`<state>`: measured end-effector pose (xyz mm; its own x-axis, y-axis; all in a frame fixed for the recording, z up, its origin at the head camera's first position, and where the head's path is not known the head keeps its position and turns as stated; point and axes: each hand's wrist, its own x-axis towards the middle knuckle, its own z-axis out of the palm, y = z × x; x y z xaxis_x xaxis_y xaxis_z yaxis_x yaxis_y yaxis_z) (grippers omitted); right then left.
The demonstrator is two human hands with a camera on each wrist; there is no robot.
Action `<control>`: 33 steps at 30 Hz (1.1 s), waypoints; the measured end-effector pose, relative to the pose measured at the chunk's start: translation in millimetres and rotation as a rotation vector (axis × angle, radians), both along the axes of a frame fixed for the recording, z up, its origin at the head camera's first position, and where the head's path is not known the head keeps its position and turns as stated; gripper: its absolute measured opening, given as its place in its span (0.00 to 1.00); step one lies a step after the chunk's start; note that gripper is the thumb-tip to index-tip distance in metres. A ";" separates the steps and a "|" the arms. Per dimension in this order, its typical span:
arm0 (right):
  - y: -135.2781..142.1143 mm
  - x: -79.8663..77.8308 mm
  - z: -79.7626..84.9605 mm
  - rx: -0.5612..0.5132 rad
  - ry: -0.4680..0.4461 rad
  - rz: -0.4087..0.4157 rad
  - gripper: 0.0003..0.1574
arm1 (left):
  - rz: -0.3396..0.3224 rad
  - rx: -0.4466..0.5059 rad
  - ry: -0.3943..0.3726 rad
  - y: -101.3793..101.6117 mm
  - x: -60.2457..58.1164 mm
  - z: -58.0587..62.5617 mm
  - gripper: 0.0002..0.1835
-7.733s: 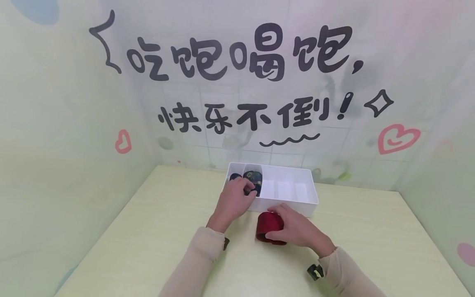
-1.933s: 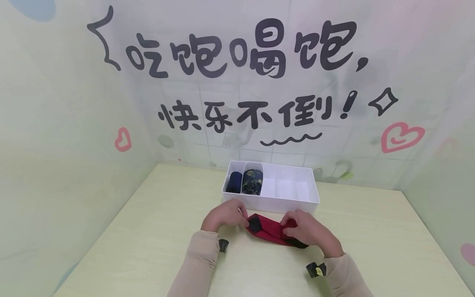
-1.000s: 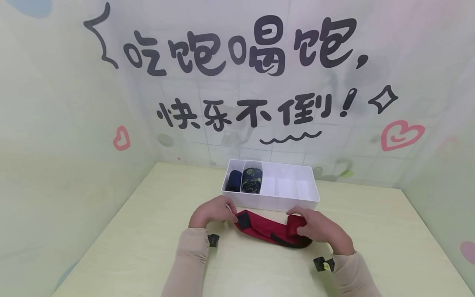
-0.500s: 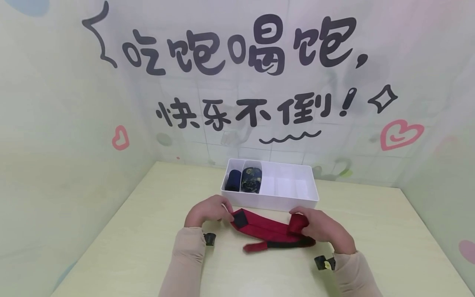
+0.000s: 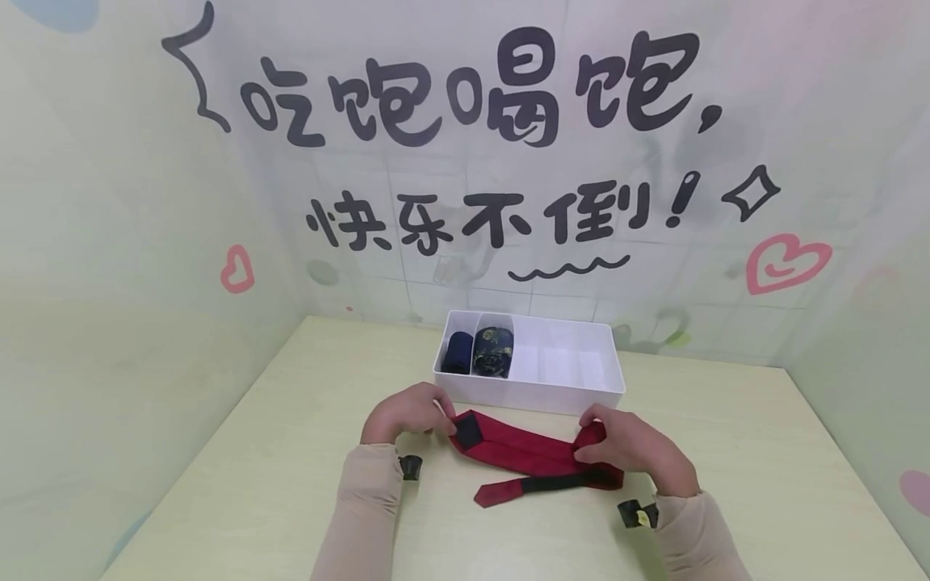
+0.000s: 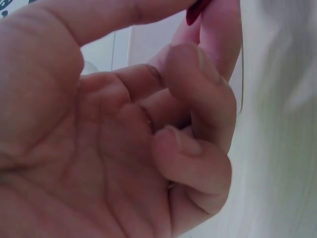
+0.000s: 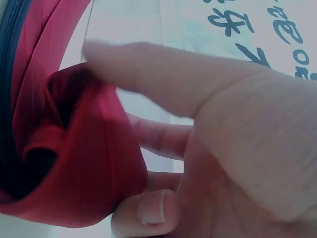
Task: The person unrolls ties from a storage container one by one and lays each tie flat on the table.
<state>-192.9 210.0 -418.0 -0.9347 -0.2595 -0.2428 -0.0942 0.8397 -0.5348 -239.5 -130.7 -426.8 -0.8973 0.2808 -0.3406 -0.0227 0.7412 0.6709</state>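
Note:
A red necktie (image 5: 519, 449) with a black-lined wide tip lies partly unrolled across the table in front of the box. My left hand (image 5: 410, 411) pinches its wide end between thumb and forefinger; in the left wrist view a red corner (image 6: 196, 11) shows at the fingertips, the other fingers loosely curled. At the other end my right hand (image 5: 634, 444) grips the folded, looped part; the right wrist view shows this red loop (image 7: 106, 153) between thumb and fingers. The tie's narrow tail (image 5: 500, 492), red with a black stretch, lies loose nearer me, pointing left.
Behind the tie stands a white divided box (image 5: 530, 394). Its left compartments hold a rolled dark blue tie (image 5: 458, 353) and a rolled dark patterned tie (image 5: 493, 351). A printed wall (image 5: 465, 161) rises behind the pale table (image 5: 291, 484).
Earlier the red tie was a roll under my right hand, while my left was at the box. It has since been drawn out sideways, my hands moved apart, and the narrow tail came free.

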 end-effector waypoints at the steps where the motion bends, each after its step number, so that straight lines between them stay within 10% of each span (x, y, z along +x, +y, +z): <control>1: 0.1 0.3 0.1 -0.004 -0.001 -0.012 0.26 | 0.002 -0.004 -0.002 -0.1 0.1 0.2 0.07; 11: 5.4 -2.6 0.4 0.013 -0.002 -0.057 0.21 | -0.002 -0.026 -0.005 -5.9 0.5 2.3 0.07; 20: 14.5 -2.3 3.2 0.038 0.014 0.040 0.38 | 0.018 -0.041 -0.042 -11.2 0.0 1.9 0.07; 33: 17.9 -2.1 3.0 0.028 -0.054 -0.005 0.20 | 0.033 -0.097 -0.014 -4.3 1.9 5.5 0.07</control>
